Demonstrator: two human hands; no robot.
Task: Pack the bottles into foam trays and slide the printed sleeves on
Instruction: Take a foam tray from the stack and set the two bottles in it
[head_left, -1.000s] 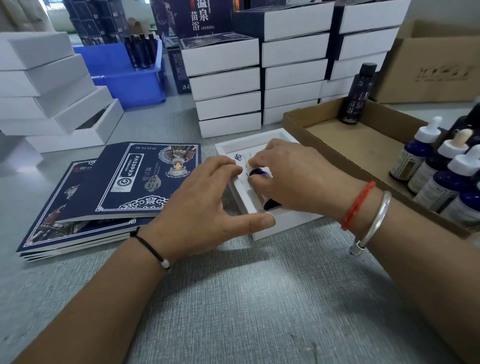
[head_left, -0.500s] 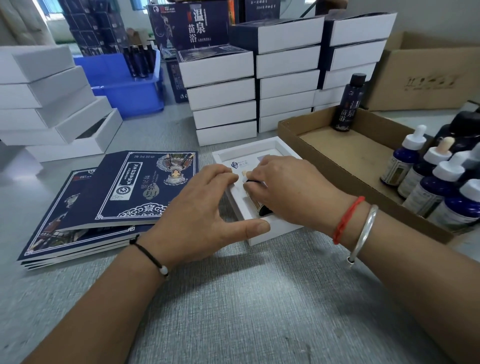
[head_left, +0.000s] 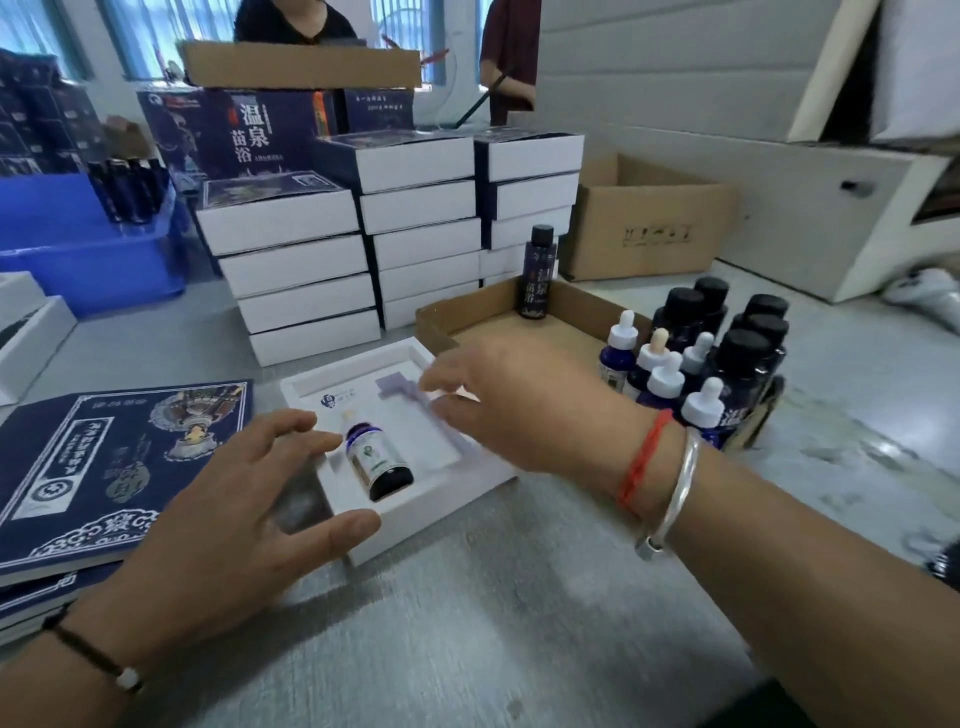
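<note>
Indoors, on a grey bench (head_left: 467, 639) before stacked white boxes (head_left: 296, 270), the dropper bottle (head_left: 376, 457) lies flat in the foam tray (head_left: 431, 499), cap toward those boxes, both hands (head_left: 218, 525) (head_left: 524, 410) spread, holding nothing.

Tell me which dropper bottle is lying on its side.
The dropper bottle in the foam tray, between the two hands. It lies flat in its slot; the other droppers stand upright in the cardboard tray to the right.
</note>
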